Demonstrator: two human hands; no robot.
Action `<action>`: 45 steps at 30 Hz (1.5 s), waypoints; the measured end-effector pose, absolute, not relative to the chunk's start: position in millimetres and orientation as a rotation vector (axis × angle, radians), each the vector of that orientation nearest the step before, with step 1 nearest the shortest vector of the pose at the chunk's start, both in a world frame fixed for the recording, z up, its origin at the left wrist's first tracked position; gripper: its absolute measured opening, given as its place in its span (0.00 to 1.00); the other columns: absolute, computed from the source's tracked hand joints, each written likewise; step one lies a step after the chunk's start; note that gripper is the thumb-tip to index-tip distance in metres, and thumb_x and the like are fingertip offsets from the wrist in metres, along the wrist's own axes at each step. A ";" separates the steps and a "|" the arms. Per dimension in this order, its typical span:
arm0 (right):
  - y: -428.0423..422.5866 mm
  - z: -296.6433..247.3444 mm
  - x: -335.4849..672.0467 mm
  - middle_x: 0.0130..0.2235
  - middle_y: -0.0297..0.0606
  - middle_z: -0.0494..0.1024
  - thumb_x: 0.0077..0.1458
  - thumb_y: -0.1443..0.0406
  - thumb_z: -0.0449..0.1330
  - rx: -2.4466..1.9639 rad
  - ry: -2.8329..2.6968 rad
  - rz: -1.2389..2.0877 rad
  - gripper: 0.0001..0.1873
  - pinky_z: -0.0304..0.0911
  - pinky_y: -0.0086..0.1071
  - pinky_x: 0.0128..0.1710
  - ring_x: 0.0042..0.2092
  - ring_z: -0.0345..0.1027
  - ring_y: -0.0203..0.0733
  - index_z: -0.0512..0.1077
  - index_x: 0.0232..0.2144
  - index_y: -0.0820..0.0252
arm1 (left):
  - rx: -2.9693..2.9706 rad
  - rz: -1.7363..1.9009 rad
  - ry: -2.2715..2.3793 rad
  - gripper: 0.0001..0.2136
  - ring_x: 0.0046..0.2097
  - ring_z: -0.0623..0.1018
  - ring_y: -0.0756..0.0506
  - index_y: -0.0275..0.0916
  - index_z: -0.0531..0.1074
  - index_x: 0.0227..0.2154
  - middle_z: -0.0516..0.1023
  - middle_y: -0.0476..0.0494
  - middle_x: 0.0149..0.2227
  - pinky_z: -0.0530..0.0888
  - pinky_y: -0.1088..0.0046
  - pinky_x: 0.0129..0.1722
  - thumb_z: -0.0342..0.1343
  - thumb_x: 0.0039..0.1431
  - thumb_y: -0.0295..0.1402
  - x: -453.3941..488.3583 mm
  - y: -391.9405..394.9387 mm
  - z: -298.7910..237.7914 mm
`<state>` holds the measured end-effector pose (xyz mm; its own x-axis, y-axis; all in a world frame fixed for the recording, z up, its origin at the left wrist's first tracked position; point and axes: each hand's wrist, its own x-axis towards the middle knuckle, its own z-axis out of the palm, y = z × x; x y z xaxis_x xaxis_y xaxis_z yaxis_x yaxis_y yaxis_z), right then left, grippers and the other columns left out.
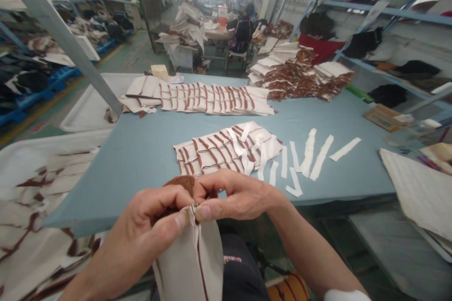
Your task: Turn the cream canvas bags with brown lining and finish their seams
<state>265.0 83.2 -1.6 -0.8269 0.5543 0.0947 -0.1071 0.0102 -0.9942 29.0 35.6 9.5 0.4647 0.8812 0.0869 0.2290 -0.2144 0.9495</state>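
Both of my hands pinch the top edge of a cream fabric piece point(208, 258) with a dark brown seam, held over my lap at the table's near edge. My left hand point(155, 225) grips it on the left of the seam, thumb on top. Close against it, my right hand point(229, 195) pinches the same edge just right of the seam. Brown material shows behind the fingers. Beyond my hands lies an overlapped row of cream and brown fabric pieces point(212, 150), with white strips point(309, 153) on it and to its right.
A longer row of similar pieces point(212, 99) runs along the far side of the blue table point(141, 150). Fabric piles point(289, 68) stand at the back right. White bins point(21, 150) with fabric are on the left, near a slanted metal post point(63, 33). A person point(243, 33) sits farther back.
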 end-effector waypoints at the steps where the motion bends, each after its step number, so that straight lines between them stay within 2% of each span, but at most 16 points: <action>1: 82.0 -0.4 265.7 0.31 0.25 0.67 0.69 0.46 0.72 -0.448 -1.835 1.849 0.26 0.55 0.30 0.33 0.33 0.58 0.33 0.71 0.33 0.59 | 1.709 0.811 0.956 0.16 0.28 0.72 0.51 0.42 0.77 0.28 0.78 0.55 0.27 0.69 0.80 0.29 0.59 0.73 0.40 29.0 35.9 9.5; 7: 73.7 9.8 267.0 0.30 0.24 0.66 0.72 0.55 0.69 -0.509 -1.945 1.648 0.19 0.54 0.29 0.32 0.31 0.56 0.32 0.70 0.33 0.58 | 1.686 0.729 0.978 0.17 0.28 0.69 0.51 0.41 0.75 0.25 0.74 0.55 0.25 0.65 0.79 0.27 0.63 0.71 0.41 27.7 34.0 12.6; 10: 70.7 12.3 266.5 0.29 0.24 0.66 0.72 0.56 0.68 -0.522 -1.987 1.583 0.18 0.54 0.29 0.32 0.31 0.56 0.31 0.70 0.33 0.57 | 1.696 0.720 0.986 0.17 0.27 0.69 0.51 0.41 0.75 0.25 0.71 0.55 0.24 0.65 0.79 0.27 0.61 0.71 0.41 26.4 32.4 14.6; 14: 67.4 13.7 264.7 0.29 0.24 0.68 0.71 0.55 0.66 -0.589 -2.042 1.523 0.17 0.54 0.28 0.32 0.30 0.58 0.32 0.71 0.34 0.57 | 1.670 0.688 0.986 0.17 0.29 0.74 0.49 0.42 0.79 0.28 0.76 0.54 0.26 0.69 0.80 0.30 0.62 0.72 0.44 21.4 30.3 14.9; 20: 60.2 15.1 261.2 0.29 0.25 0.69 0.71 0.55 0.64 -0.655 -2.095 1.429 0.16 0.56 0.28 0.33 0.30 0.60 0.32 0.71 0.33 0.57 | 1.655 0.655 1.041 0.19 0.30 0.74 0.48 0.41 0.81 0.30 0.79 0.52 0.27 0.69 0.79 0.29 0.63 0.72 0.49 14.0 24.3 11.7; 25: 54.3 13.7 260.4 0.29 0.25 0.71 0.69 0.60 0.64 -0.693 -2.109 1.305 0.11 0.56 0.28 0.34 0.31 0.62 0.32 0.72 0.34 0.57 | 1.650 0.641 1.035 0.19 0.32 0.77 0.47 0.41 0.82 0.32 0.82 0.50 0.29 0.72 0.79 0.32 0.62 0.73 0.50 10.9 21.0 8.8; 30: 50.7 18.1 260.5 0.30 0.26 0.72 0.69 0.58 0.63 -0.656 -2.090 1.311 0.12 0.56 0.28 0.34 0.31 0.63 0.32 0.72 0.34 0.57 | 1.652 0.614 1.075 0.19 0.32 0.77 0.47 0.42 0.82 0.31 0.84 0.50 0.29 0.72 0.79 0.31 0.62 0.72 0.50 11.1 18.4 10.6; 34: 45.8 26.3 258.0 0.29 0.25 0.71 0.65 0.56 0.68 -0.708 -2.061 1.248 0.15 0.55 0.29 0.34 0.31 0.61 0.32 0.71 0.31 0.57 | 1.758 0.573 1.073 0.16 0.32 0.80 0.48 0.43 0.83 0.31 0.85 0.51 0.29 0.73 0.80 0.32 0.64 0.70 0.48 7.6 19.2 19.6; 38: 43.1 29.8 255.3 0.30 0.25 0.74 0.64 0.60 0.67 -0.696 -2.054 1.271 0.11 0.57 0.28 0.35 0.31 0.63 0.32 0.73 0.32 0.57 | 1.821 0.550 1.041 0.16 0.31 0.81 0.49 0.45 0.85 0.31 0.85 0.53 0.28 0.73 0.82 0.31 0.62 0.71 0.48 1.7 20.9 28.0; 41: 43.6 28.5 254.1 0.31 0.28 0.77 0.65 0.59 0.66 -0.699 -2.075 1.275 0.11 0.56 0.29 0.34 0.31 0.64 0.33 0.73 0.32 0.57 | 1.771 0.528 1.028 0.16 0.33 0.82 0.48 0.46 0.86 0.34 0.87 0.54 0.31 0.75 0.83 0.34 0.62 0.73 0.48 0.3 21.4 29.1; 45: 46.2 26.0 252.8 0.29 0.25 0.71 0.66 0.58 0.67 -0.706 -2.058 1.260 0.13 0.54 0.28 0.32 0.30 0.62 0.32 0.72 0.31 0.57 | 1.626 0.544 0.984 0.17 0.35 0.81 0.48 0.44 0.83 0.32 0.86 0.53 0.32 0.76 0.82 0.35 0.65 0.71 0.50 2.8 25.3 27.3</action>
<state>252.8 46.2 26.0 -0.6669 0.7101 0.2259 0.1214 0.4026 -0.9073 2.8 25.3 27.3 0.5485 0.8242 -0.1411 0.3185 -0.0499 0.9466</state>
